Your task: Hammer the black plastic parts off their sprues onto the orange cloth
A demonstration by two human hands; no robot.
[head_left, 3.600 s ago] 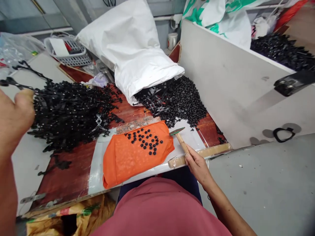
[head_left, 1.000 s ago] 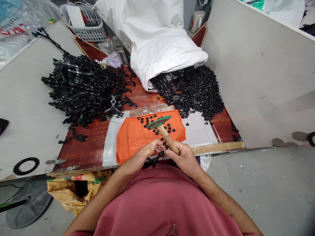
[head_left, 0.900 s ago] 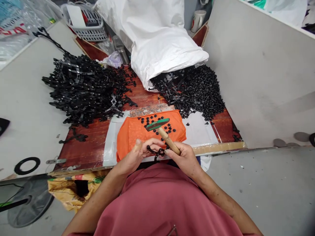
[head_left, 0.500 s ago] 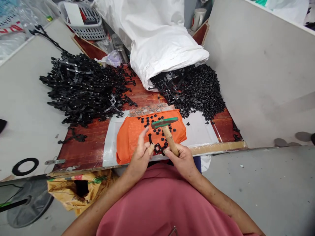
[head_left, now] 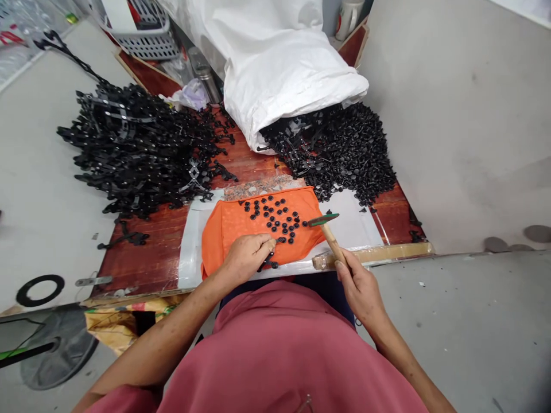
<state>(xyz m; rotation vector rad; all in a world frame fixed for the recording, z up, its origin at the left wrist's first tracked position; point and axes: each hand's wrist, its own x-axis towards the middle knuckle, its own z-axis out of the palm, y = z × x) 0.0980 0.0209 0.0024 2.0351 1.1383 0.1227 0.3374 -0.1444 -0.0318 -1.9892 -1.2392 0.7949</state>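
My left hand (head_left: 248, 256) is closed on a black jointed plastic piece (head_left: 266, 261) at the front edge of the orange cloth (head_left: 228, 229); fingers cover much of the piece. Farther right, my right hand (head_left: 358, 282) grips the wooden handle of a hammer (head_left: 332, 238), whose green-and-brown head hangs by the cloth's right edge. Several small round black caps (head_left: 284, 221) lie scattered over the cloth, just beyond my left hand.
A tall heap of black jointed plastic pieces (head_left: 133, 149) stands at the left. From a white sack (head_left: 284, 74) at the back, small black studs (head_left: 357, 155) spill out. Pale panels (head_left: 443, 126) flank the red-brown tabletop (head_left: 146, 258). A grey basket (head_left: 146, 43) sits at the back left.
My right hand has moved right with the hammer, away from my left hand. My left hand has turned palm down over the black piece and lowered it at the cloth's front edge.
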